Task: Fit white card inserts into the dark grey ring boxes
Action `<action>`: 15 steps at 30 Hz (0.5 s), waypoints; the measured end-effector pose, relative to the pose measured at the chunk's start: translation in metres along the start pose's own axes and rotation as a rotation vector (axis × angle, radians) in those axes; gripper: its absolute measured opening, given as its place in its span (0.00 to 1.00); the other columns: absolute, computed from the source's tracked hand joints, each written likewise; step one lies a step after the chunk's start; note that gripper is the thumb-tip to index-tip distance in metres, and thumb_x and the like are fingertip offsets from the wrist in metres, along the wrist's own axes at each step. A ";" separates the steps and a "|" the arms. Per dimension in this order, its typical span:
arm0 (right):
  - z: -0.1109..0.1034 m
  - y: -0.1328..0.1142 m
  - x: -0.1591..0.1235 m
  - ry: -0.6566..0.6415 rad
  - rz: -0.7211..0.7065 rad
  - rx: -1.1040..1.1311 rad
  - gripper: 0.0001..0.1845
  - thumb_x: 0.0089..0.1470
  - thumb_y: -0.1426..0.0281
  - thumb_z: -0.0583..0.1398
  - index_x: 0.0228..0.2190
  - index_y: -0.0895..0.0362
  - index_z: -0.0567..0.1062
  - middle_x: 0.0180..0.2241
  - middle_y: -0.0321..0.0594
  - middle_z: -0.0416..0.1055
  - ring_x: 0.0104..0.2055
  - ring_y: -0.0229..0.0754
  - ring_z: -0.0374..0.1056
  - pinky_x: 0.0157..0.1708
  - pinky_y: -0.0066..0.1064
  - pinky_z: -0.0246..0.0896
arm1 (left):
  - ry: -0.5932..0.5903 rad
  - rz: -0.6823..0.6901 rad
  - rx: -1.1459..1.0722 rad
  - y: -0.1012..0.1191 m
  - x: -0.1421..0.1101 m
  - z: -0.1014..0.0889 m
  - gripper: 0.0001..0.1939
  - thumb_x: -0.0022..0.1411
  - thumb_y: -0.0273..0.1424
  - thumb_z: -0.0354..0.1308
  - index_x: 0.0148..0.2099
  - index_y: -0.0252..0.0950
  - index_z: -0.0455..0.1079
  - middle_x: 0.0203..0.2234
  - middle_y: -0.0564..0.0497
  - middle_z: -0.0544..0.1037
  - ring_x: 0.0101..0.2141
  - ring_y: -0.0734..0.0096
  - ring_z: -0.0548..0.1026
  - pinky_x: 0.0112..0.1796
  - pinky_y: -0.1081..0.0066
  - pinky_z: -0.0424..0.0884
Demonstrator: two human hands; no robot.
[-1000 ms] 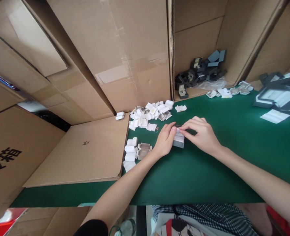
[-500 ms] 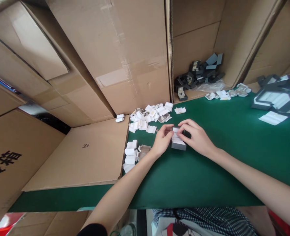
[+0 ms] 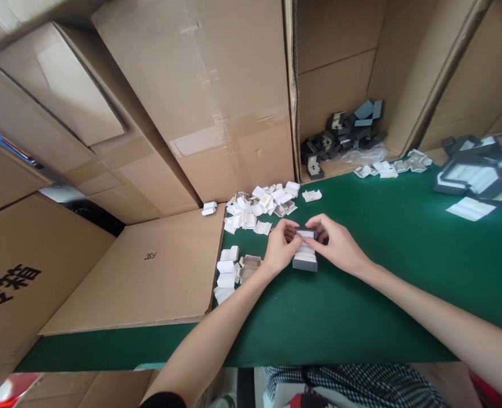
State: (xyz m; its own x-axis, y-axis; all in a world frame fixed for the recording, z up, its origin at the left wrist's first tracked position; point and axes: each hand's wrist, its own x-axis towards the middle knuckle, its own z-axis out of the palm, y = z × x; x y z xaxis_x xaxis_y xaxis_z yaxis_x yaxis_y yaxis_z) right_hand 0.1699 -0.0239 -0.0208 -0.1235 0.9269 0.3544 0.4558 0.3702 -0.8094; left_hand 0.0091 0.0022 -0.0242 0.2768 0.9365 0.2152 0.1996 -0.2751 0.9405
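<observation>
A small dark grey jewelry box (image 3: 305, 264) with a white lining stands with its lid raised, over the green tabletop. My left hand (image 3: 282, 246) grips the lid's left side, thumb on the white lining. From the other side my right hand (image 3: 336, 242) holds the same box, its thumb pressing on the lining and its fingers curled behind the lid. Just beyond my hands lies a loose white insert (image 3: 311, 195). A heap of white inserts (image 3: 263, 205) spreads to the left of them.
A flat cardboard sheet (image 3: 136, 277) covers the table's left part, with more white pieces (image 3: 228, 272) along its edge. Dark little boxes (image 3: 344, 133) are piled inside an open carton at the back. Larger grey boxes with white lining (image 3: 476, 170) are stacked at the right.
The right hand's thumb has moved down onto the lining and its fingers have gone round the lid. The box sits slightly lower in view, nearer to me.
</observation>
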 end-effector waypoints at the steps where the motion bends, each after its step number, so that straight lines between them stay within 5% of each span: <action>1: 0.000 0.000 0.000 -0.013 0.012 0.011 0.11 0.50 0.67 0.59 0.37 0.54 0.67 0.37 0.40 0.71 0.30 0.39 0.67 0.30 0.32 0.64 | 0.009 0.002 0.007 0.000 0.000 0.000 0.10 0.52 0.24 0.54 0.39 0.34 0.63 0.29 0.53 0.69 0.26 0.80 0.65 0.30 0.76 0.63; 15: -0.006 -0.003 0.002 -0.054 -0.039 0.002 0.09 0.50 0.69 0.56 0.36 0.54 0.69 0.29 0.36 0.72 0.24 0.37 0.64 0.26 0.31 0.62 | -0.092 0.050 0.098 0.010 -0.004 -0.002 0.14 0.47 0.20 0.53 0.39 0.36 0.61 0.29 0.56 0.67 0.26 0.80 0.63 0.29 0.77 0.62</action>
State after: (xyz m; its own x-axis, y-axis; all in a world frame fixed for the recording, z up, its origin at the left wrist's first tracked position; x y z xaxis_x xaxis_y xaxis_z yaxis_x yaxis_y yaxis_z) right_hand 0.1737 -0.0235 -0.0148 -0.1881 0.9139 0.3598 0.4477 0.4058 -0.7968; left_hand 0.0083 -0.0039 -0.0155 0.3731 0.8984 0.2319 0.2730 -0.3452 0.8979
